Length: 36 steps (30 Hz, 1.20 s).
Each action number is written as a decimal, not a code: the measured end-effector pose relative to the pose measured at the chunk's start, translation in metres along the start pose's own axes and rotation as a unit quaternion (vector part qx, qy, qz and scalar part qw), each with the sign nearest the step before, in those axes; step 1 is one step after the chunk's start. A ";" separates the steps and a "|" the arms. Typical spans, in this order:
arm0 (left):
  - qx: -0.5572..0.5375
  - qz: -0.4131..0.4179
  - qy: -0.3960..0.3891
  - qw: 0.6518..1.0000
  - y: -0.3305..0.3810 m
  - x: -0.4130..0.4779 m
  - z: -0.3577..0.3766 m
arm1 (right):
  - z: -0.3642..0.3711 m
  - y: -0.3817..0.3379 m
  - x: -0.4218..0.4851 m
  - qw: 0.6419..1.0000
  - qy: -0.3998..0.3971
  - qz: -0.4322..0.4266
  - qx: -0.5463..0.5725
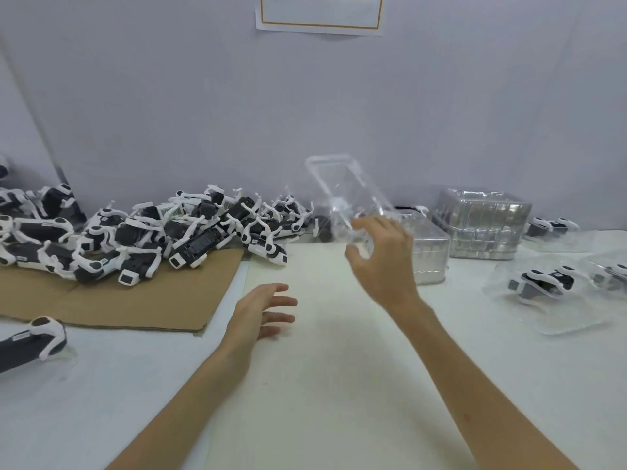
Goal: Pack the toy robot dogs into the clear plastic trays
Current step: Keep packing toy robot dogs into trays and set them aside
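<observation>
Hands over a white table (339,385): the right hand (383,259), at centre frame, is raised, its fingers curled round the lower end of a clear moulded plastic tray (342,188) that tilts upward off the table, though motion blur softens the grip. The left hand (263,310), at lower centre, has its fingers straight and released, grasping nothing. A heap of black-and-white toy robot dogs (142,235) lies left of centre on a brown cardboard sheet (135,300). Stacked clear trays (481,225) stand right of centre. A packed dog (543,283) sits in its tray near the right edge.
</observation>
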<state>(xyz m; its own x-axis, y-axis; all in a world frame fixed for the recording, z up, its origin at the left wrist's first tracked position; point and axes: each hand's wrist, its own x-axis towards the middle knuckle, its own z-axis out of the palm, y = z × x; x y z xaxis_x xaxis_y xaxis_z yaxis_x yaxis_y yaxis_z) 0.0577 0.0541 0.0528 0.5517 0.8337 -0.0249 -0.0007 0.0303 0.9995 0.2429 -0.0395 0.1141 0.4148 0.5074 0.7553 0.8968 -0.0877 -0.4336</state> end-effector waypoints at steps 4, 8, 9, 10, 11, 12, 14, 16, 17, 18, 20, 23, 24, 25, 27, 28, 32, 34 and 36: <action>-0.160 -0.041 0.101 0.981 0.004 0.005 -0.006 | 0.020 -0.007 -0.044 0.997 -0.064 -0.030 0.017; -0.247 -0.037 0.130 0.960 0.012 0.007 -0.024 | 0.022 0.001 -0.044 0.994 -0.076 -0.069 0.035; -0.246 -0.031 0.120 0.961 0.015 0.006 -0.029 | 0.020 0.002 -0.043 0.994 -0.072 -0.069 0.048; -0.231 -0.024 0.106 0.967 0.019 0.006 -0.032 | 0.019 0.004 -0.042 0.994 -0.063 -0.068 0.055; -0.208 -0.017 0.090 0.974 0.022 0.006 -0.035 | 0.018 0.006 -0.041 0.995 -0.054 -0.068 0.058; -0.188 -0.010 0.075 0.979 0.024 0.005 -0.036 | 0.017 0.008 -0.041 0.995 -0.046 -0.065 0.058; -0.166 -0.006 0.049 0.985 0.026 0.003 -0.034 | 0.015 0.011 -0.040 0.996 -0.029 -0.058 0.065; -0.151 -0.014 0.034 0.988 0.026 0.001 -0.033 | 0.015 0.014 -0.037 0.995 -0.008 -0.043 0.093; -0.145 -0.022 0.024 0.989 0.025 0.001 -0.032 | 0.014 0.015 -0.036 0.993 0.004 -0.030 0.112; -0.141 -0.032 0.011 0.989 0.025 0.001 -0.032 | 0.014 0.016 -0.035 0.991 0.016 -0.018 0.129; -0.133 -0.053 -0.021 0.989 0.024 0.002 -0.030 | 0.012 0.019 -0.034 0.988 0.030 -0.003 0.152; -0.140 -0.076 -0.038 0.986 0.022 0.002 -0.027 | 0.012 0.021 -0.034 0.985 0.025 0.013 0.171; -0.145 -0.075 -0.042 0.986 0.020 0.002 -0.025 | 0.012 0.021 -0.034 0.985 0.021 0.018 0.173; -0.156 -0.071 -0.042 0.984 0.020 0.002 -0.024 | 0.012 0.021 -0.035 0.985 0.018 0.024 0.172; -0.191 -0.056 -0.005 0.980 0.016 0.005 -0.023 | 0.014 0.021 -0.036 0.986 0.010 0.039 0.163; -0.204 -0.051 0.030 0.977 0.013 0.006 -0.023 | 0.015 0.021 -0.037 0.986 0.002 0.048 0.158; -0.137 0.004 0.140 0.981 0.008 0.012 -0.025 | 0.013 0.020 -0.039 0.979 -0.111 0.069 0.157; -0.101 0.031 0.142 0.984 0.007 0.013 -0.026 | 0.012 0.020 -0.039 0.970 -0.202 0.068 0.118; -0.081 0.041 0.155 0.984 0.005 0.015 -0.027 | 0.012 0.019 -0.041 0.965 -0.244 0.066 0.072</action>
<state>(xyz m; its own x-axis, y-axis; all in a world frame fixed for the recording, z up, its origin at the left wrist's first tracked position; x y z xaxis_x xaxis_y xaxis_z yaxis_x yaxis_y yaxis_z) 0.0436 0.0813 0.0569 0.2632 0.9644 0.0261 -0.1806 0.0227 0.9833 0.2413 -0.0516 0.0692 0.3698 0.8466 0.3829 0.7965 -0.0767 -0.5998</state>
